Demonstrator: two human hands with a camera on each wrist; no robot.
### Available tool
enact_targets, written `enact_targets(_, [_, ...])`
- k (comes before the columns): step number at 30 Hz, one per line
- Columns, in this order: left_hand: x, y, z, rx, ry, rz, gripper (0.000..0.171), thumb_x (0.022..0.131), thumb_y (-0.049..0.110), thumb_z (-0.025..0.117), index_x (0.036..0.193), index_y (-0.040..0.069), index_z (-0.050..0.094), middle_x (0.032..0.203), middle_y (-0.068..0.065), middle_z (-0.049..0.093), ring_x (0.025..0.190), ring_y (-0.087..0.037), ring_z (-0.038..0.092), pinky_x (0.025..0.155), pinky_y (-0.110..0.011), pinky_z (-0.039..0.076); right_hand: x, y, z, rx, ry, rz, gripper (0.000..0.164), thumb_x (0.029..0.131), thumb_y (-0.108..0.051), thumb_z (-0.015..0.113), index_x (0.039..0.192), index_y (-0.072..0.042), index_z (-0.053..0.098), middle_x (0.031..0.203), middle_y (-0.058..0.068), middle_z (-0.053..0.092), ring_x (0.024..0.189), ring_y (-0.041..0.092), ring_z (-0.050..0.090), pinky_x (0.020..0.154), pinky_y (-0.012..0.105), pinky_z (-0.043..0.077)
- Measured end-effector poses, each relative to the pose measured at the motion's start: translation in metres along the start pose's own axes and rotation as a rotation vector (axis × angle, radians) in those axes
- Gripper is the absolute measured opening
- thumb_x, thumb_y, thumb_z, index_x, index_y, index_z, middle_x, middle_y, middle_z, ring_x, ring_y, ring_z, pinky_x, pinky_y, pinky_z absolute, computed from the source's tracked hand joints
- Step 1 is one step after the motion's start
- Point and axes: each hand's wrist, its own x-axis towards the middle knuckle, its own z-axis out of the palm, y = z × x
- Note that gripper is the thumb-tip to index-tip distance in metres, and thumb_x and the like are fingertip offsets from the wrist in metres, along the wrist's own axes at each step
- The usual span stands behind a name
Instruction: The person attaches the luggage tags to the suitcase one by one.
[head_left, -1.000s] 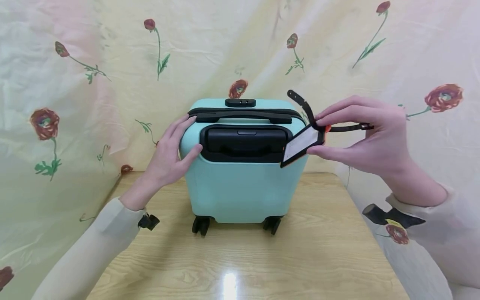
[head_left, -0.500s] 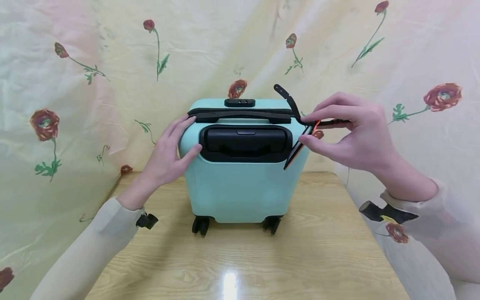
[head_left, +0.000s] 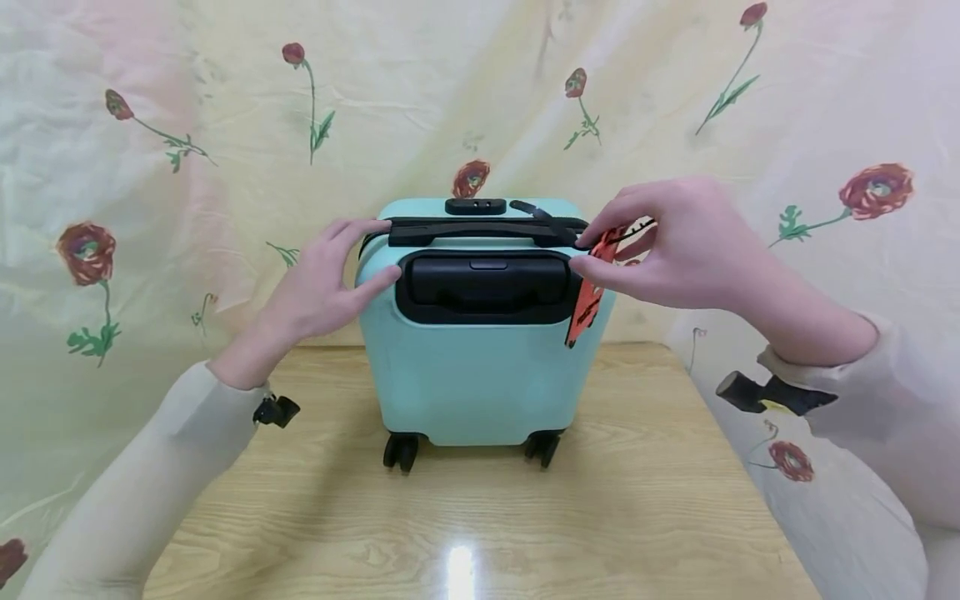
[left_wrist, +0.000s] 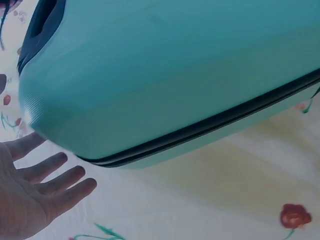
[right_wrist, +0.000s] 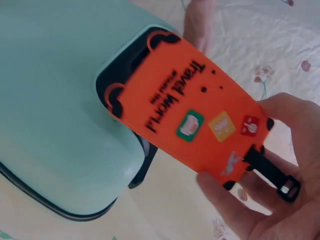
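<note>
A mint-green suitcase [head_left: 480, 375] stands upright on its wheels, a black carry handle [head_left: 487, 230] along its top. My right hand [head_left: 675, 246] pinches an orange luggage tag [right_wrist: 187, 102] between thumb and fingers at the suitcase's upper right. "Travel World" lettering and small sticker pictures show on the tag's face. Its black strap [head_left: 542, 217] reaches left over the handle's right end, while a buckle [right_wrist: 288, 188] hangs free by my palm. At the upper left, my left hand [head_left: 318, 279] has its fingers extended, fingertips right at the handle's left end and the suitcase corner.
The suitcase stands on a wooden table [head_left: 480, 517]. Flower-printed cloth [head_left: 225, 167] hangs behind and on both sides. A dark recessed panel [head_left: 487, 287] sits below the carry handle, and a combination lock [head_left: 476, 206] is on top.
My right hand has moved left with the luggage tag, turning its orange face into view and lowering the strap over the handle. My left hand has shifted slightly on the corner.
</note>
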Motion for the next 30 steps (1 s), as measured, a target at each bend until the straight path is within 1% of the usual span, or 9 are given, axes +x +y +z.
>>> enact_targets(2, [0.009,0.004,-0.006,0.006,-0.017,-0.013,0.060,0.104,0.043,0.064,0.154,0.011,0.055,0.157,-0.017,0.054,0.150,-0.037,0.047,0.124,-0.062,0.037,0.006,-0.003,-0.001,-0.032,-0.058,0.018,0.007,0.087,-0.030,0.088,0.088,-0.025,0.083,0.084,-0.011,0.076,0.071,0.001,0.073,0.068,0.010,0.053])
enact_targets(5, [0.024,0.009,-0.014,0.011,-0.044,-0.018,0.057,0.106,0.043,0.060,0.152,0.009,0.057,0.156,-0.018,0.056,0.148,-0.038,0.049,0.120,-0.061,0.042,0.014,-0.008,0.000,-0.047,-0.133,0.050,0.009,0.090,-0.035,0.085,0.085,-0.027,0.083,0.081,-0.012,0.076,0.070,0.004,0.070,0.064,0.020,0.052])
enact_targets(7, [0.034,0.012,-0.020,0.020,-0.070,-0.018,0.056,0.107,0.043,0.059,0.151,0.008,0.058,0.154,-0.017,0.059,0.145,-0.038,0.052,0.118,-0.060,0.045,0.019,-0.010,0.001,-0.048,-0.183,0.067,0.012,0.091,-0.038,0.084,0.083,-0.028,0.082,0.079,-0.012,0.076,0.070,0.005,0.067,0.065,0.024,0.050])
enact_targets(9, [0.044,0.014,-0.027,0.021,-0.096,-0.018,0.055,0.108,0.044,0.057,0.149,0.008,0.059,0.152,-0.017,0.062,0.142,-0.038,0.055,0.116,-0.059,0.047,0.024,-0.011,0.002,-0.039,-0.235,0.085,0.015,0.092,-0.040,0.082,0.082,-0.028,0.082,0.077,-0.011,0.074,0.070,0.007,0.063,0.065,0.027,0.049])
enact_targets(12, [0.056,0.019,-0.035,0.037,-0.128,-0.018,0.053,0.108,0.044,0.056,0.146,0.007,0.061,0.148,-0.017,0.065,0.138,-0.039,0.060,0.115,-0.059,0.047,0.031,-0.013,0.005,-0.012,-0.309,0.104,0.018,0.094,-0.040,0.081,0.082,-0.027,0.082,0.071,-0.008,0.071,0.063,0.011,0.059,0.065,0.030,0.047])
enact_targets(15, [0.067,0.022,-0.038,0.069,-0.161,-0.022,0.052,0.109,0.045,0.055,0.144,0.008,0.063,0.144,-0.017,0.068,0.134,-0.038,0.064,0.113,-0.059,0.049,0.037,-0.015,0.007,-0.004,-0.358,0.126,0.019,0.094,-0.040,0.080,0.083,-0.024,0.083,0.066,-0.006,0.069,0.057,0.014,0.057,0.063,0.032,0.046])
enact_targets(20, [0.085,0.029,-0.034,0.107,-0.228,-0.025,0.046,0.109,0.041,0.055,0.142,0.010,0.065,0.137,-0.017,0.072,0.129,-0.033,0.066,0.109,-0.055,0.053,0.044,-0.016,0.010,-0.014,-0.409,0.149,0.022,0.094,-0.040,0.079,0.081,-0.022,0.084,0.063,-0.005,0.068,0.057,0.014,0.058,0.063,0.033,0.047])
enact_targets(25, [0.104,0.039,-0.024,0.116,-0.281,0.034,0.036,0.109,0.033,0.057,0.134,0.011,0.071,0.130,-0.015,0.075,0.120,-0.031,0.069,0.104,-0.050,0.056,0.049,-0.017,0.011,-0.020,-0.436,0.176,0.032,0.095,-0.042,0.077,0.072,-0.021,0.079,0.053,-0.003,0.053,0.050,0.015,0.049,0.055,0.032,0.040])
enact_targets(30, [0.121,0.049,-0.013,0.096,-0.328,0.094,0.028,0.108,0.023,0.060,0.128,0.011,0.077,0.122,-0.012,0.078,0.113,-0.027,0.070,0.103,-0.045,0.056,0.057,-0.021,0.010,-0.038,-0.485,0.252,0.036,0.095,-0.049,0.076,0.076,-0.019,0.079,0.053,-0.002,0.054,0.043,0.019,0.055,0.049,0.035,0.049])
